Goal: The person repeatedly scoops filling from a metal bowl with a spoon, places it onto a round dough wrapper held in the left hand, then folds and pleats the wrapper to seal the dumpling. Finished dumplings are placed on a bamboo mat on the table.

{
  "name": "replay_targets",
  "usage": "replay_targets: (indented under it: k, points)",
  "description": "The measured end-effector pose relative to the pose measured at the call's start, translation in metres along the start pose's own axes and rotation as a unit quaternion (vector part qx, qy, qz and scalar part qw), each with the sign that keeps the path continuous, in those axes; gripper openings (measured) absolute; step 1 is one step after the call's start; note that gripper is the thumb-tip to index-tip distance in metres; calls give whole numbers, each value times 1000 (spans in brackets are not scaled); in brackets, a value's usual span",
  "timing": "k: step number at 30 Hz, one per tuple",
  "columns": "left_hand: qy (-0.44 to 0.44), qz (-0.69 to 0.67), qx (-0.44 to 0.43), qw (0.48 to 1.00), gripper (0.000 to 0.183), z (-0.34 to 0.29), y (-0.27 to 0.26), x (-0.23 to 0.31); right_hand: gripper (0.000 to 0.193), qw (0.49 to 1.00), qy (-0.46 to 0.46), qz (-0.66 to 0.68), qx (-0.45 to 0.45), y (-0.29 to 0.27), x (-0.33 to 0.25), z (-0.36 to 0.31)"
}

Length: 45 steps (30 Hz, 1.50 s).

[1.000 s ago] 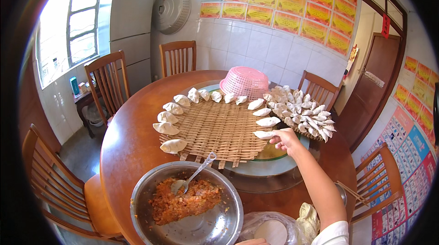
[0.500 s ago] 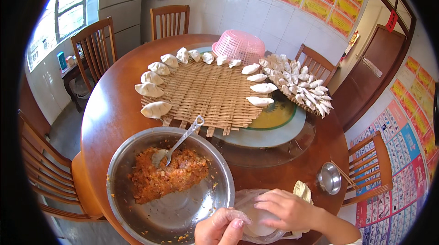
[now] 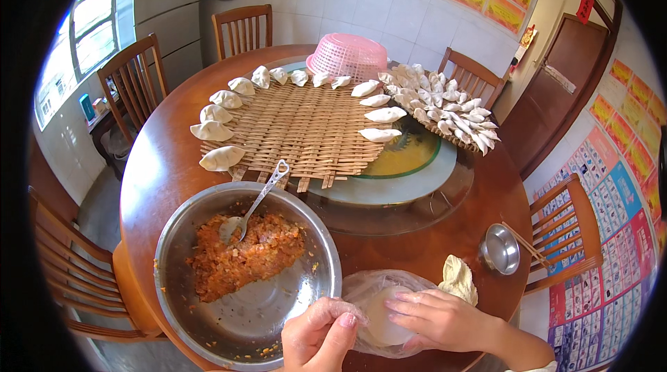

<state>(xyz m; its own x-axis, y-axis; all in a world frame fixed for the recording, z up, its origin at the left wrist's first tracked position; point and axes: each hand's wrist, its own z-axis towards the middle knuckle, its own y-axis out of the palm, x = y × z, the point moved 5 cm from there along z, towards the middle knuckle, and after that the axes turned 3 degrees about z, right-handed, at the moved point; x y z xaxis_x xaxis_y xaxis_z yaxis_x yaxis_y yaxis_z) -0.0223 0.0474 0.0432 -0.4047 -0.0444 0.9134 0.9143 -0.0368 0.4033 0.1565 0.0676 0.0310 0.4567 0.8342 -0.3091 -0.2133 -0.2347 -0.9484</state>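
At the table's near edge, my right hand (image 3: 438, 320) lies with fingers stretched out over a pale round dumpling wrapper (image 3: 385, 320) in a clear plastic bag (image 3: 354, 288). Close by on its left, my left hand (image 3: 316, 337) is closed, thumb against the curled, floury index finger. Whatever is between those fingertips, if anything, I cannot make out. Left of both hands stands a large steel basin (image 3: 316, 226) with orange-red minced filling (image 3: 243, 254) inside. A metal spoon (image 3: 257, 205) rests in the filling, its handle leaning on the far rim.
Dumplings (image 3: 222, 158) line the edge of a woven bamboo tray (image 3: 299, 129). A second tray at the right is heaped with dumplings (image 3: 445, 104). Behind stands a pink plastic basket (image 3: 347, 56). On the right are yellowish dough (image 3: 457, 280), a small steel bowl (image 3: 500, 250) and chopsticks (image 3: 524, 241).
The view has shifted a little, so things sit slightly higher and further left. My right hand's fingers have settled flatter over the wrapper. The left hand keeps its closed shape.
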Motion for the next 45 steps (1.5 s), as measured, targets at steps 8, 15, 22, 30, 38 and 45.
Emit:
replay_targets:
  k: [8, 15, 22, 30, 38, 45]
  points:
    - [-3, 1, -15, 1000, 15, -2, 1, -2, 22, 995, -32, 70, 68, -5, 6, -4]
    - [-29, 30, -12, 999, 16, -2, 0, -8, 12, 788, 251, 520, 213, -27, 47, 0]
    - [-88, -27, -90, 992, 18, -1, 8, -18, 13, 741, 216, 577, 268, -56, 46, 23]
    - [-70, -518, -204, 828, 41, 7, 37, -11, 9, 955, -71, 62, 281, -73, -39, 58]
    - [-75, -523, 25, 849, 43, 15, -21, 21, 18, 944, -138, 7, 300, -75, -61, 107]
    - [118, -561, 73, 816, 43, -3, -104, 63, 33, 933, 167, 108, 302, -45, 47, 203]
